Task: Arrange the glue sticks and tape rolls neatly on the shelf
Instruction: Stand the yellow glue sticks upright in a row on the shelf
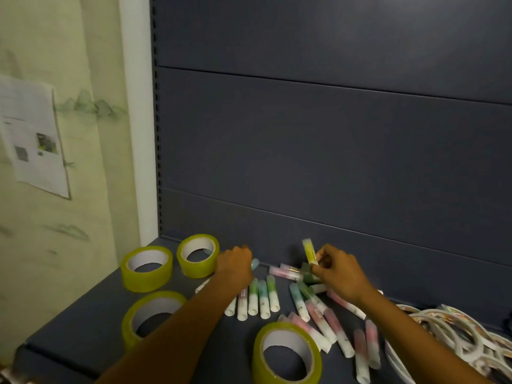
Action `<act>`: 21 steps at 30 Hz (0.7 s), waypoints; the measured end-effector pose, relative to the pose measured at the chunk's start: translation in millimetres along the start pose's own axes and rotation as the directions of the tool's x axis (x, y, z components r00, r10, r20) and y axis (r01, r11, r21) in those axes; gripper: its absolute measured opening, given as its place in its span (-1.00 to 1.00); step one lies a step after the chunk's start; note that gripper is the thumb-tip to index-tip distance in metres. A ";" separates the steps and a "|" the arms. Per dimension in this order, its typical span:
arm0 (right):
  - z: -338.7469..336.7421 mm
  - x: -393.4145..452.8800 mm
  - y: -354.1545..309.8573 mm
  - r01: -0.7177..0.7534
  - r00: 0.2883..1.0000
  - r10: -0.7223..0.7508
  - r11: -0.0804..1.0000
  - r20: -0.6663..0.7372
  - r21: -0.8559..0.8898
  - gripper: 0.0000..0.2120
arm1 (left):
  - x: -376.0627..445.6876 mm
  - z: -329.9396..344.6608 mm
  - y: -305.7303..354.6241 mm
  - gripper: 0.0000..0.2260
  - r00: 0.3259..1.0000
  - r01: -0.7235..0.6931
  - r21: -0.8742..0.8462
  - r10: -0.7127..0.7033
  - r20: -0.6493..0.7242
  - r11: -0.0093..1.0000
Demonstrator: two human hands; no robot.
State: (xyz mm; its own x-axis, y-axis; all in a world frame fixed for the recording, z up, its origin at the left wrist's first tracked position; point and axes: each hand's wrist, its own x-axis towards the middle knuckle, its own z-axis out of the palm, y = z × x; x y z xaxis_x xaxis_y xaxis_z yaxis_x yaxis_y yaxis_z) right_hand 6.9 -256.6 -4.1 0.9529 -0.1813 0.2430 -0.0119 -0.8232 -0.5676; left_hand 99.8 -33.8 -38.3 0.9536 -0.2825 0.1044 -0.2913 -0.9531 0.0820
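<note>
Tape roll (286, 353) nearest; right hand (339, 274) pinches yellow glue stick (309, 251); left hand (235, 263) grips blue-capped stick (255, 263).

Pretty sure this is a shop, stationery aisle kind of thing. I'm at a dark blue metal shelf (83, 322) with a panelled back wall (332, 148) and one of those slotted uprights (156, 134) for hanging shelves at different heights. Stock is loose all over it: yellow tape rolls (146, 268), pastel glue sticks (263, 299). A printed notice (33, 134) is stuck on the side wall.
</note>
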 end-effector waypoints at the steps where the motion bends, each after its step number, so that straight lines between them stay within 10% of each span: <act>1: 0.8 0.1 -1.1 0.003 1.000 -0.003 1.000 0.003 0.004 -0.87 | -1.3 0.1 -2.1 -0.66 1.000 0.007 -0.023 -0.007 -0.009 1.000; 8: 6.9 -2.0 -13.0 0.024 1.000 -0.025 0.999 0.006 0.041 -0.88 | -10.7 -1.1 -29.4 -0.82 0.986 0.002 -0.386 -0.065 -0.152 0.922; 14: 8.7 -12.0 -15.4 -0.002 1.000 0.005 0.989 -0.014 0.148 -0.90 | -16.6 -17.5 -28.3 -0.82 0.981 -0.079 -0.813 -0.100 -0.166 0.576; 21: -11.0 -35.9 1.1 -0.041 0.987 0.088 0.944 -0.131 0.327 -0.91 | -32.7 -27.3 8.9 -0.78 0.979 -0.195 -0.918 0.011 -0.204 0.347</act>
State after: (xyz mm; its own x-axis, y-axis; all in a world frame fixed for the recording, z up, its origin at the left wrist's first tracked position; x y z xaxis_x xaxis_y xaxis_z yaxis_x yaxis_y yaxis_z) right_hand -30.6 -256.8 -4.8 0.9004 -0.3220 0.2927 0.0490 -0.5935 -0.8034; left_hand 64.0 -30.1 -13.9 0.9148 -0.2647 0.3052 -0.3569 -0.1756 0.9175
